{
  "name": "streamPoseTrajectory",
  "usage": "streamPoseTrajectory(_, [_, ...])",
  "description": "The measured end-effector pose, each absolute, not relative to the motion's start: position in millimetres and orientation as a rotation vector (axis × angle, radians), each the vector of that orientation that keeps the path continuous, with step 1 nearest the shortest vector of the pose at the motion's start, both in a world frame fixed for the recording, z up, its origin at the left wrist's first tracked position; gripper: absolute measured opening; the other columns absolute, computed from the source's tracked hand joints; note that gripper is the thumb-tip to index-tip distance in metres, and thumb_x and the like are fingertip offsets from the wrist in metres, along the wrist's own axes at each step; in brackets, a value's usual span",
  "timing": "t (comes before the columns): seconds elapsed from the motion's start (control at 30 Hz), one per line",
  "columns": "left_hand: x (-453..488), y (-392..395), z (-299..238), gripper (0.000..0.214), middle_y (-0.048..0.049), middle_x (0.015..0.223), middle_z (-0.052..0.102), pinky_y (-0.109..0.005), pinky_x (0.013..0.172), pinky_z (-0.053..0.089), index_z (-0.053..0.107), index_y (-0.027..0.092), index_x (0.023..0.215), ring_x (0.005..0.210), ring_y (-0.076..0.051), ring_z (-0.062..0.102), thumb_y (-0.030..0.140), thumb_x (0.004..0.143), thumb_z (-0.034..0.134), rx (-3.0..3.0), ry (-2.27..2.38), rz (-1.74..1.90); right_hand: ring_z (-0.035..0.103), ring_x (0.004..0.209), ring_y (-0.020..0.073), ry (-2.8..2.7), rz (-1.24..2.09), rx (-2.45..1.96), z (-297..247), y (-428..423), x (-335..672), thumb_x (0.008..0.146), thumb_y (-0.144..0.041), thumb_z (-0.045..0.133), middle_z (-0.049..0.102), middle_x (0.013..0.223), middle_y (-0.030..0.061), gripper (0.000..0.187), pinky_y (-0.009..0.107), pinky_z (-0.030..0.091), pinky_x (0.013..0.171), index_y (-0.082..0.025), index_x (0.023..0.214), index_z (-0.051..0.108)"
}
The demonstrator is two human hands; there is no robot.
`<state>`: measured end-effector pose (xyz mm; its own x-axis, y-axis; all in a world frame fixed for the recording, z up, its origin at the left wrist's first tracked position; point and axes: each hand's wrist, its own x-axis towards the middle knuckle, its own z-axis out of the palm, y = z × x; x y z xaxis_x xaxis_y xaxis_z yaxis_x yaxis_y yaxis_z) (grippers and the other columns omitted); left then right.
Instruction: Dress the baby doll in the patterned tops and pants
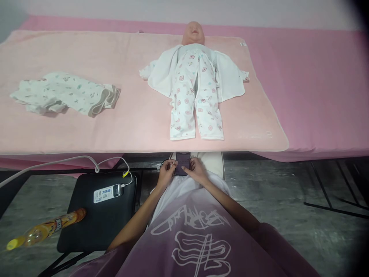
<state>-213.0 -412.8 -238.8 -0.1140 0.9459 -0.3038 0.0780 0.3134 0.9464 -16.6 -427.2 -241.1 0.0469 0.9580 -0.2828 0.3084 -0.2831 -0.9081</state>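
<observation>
Currently, my left hand and right hand are clamped on opposite sides of the phone, over my lap below the mat. Done: doll face-up; patterned trousers laid straight. Apparently outstanding: white top spread open, unclosed; printed cloth bunched, well apart. Whether the trousers enclose legs, I cannot tell.

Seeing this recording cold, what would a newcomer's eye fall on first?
Probably the doll's head, top centre on the peach sheet, with patterned clothes spread below it. Next, the left hand and right hand holding a dark phone just below the sheet's edge. A yellow-capped bottle shows at lower left.
</observation>
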Motion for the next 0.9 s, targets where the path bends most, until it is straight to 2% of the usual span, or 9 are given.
streamPoseTrajectory(0.2, [-213,-414,-235,0.038,-0.0033,0.086,0.067,-0.03,0.079,0.046,0.074,0.02,0.091,0.081,-0.019,0.057,0.056,0.083,0.083,0.993,1.468,0.986,0.06,0.081,0.0209,-1.283,1.244,-1.657,-239,-424,-17,0.091,-0.061,0.071,0.062,0.088,0.0012,0.039,0.036,0.049,0.075,-0.026,0.09,0.055])
streamPoseTrajectory(0.33, [-215,-417,-239,0.037,-0.0018,0.084,0.063,-0.03,0.076,0.044,0.074,0.02,0.097,0.076,-0.017,0.054,0.056,0.087,0.081,1.013,1.459,0.971,0.059,0.078,0.0208,-1.291,1.226,-1.682,-239,-423,-17,0.088,-0.059,0.075,0.06,0.086,0.0003,0.039,0.035,0.048,0.073,-0.026,0.091,0.054])
streamPoseTrajectory(0.47, [-216,-420,-249,0.036,-0.0002,0.086,0.057,-0.028,0.073,0.042,0.074,0.021,0.103,0.074,-0.016,0.051,0.053,0.086,0.082,1.091,1.461,0.99,0.059,0.08,0.0212,-1.305,1.233,-1.635,-238,-424,-15,0.092,-0.056,0.068,0.06,0.088,0.0011,0.032,0.036,0.048,0.074,-0.027,0.09,0.054])
streamPoseTrajectory(0.73, [-216,-422,-266,0.036,-0.0015,0.095,0.058,-0.029,0.078,0.045,0.074,0.023,0.109,0.084,-0.018,0.056,0.047,0.085,0.085,1.264,1.514,0.997,0.058,0.082,0.0217,-1.287,1.219,-1.63,-231,-425,-17,0.092,-0.057,0.07,0.06,0.09,0.0015,0.034,0.037,0.049,0.078,-0.027,0.089,0.055])
streamPoseTrajectory(0.83, [-216,-422,-264,0.036,-0.0014,0.096,0.059,-0.029,0.082,0.047,0.074,0.023,0.107,0.086,-0.018,0.058,0.043,0.081,0.088,1.271,1.535,1.01,0.059,0.084,0.0223,-1.295,1.224,-1.612,-231,-425,-14,0.094,-0.059,0.066,0.061,0.09,0.0022,0.034,0.037,0.05,0.081,-0.027,0.088,0.055])
streamPoseTrajectory(0.9, [-216,-421,-260,0.032,-0.002,0.095,0.062,-0.03,0.083,0.048,0.074,0.023,0.105,0.087,-0.019,0.059,0.046,0.084,0.084,1.215,1.528,1.002,0.061,0.088,0.0235,-1.304,1.232,-1.591,-232,-424,-12,0.096,-0.06,0.062,0.062,0.092,0.0033,0.035,0.037,0.051,0.083,-0.027,0.089,0.057])
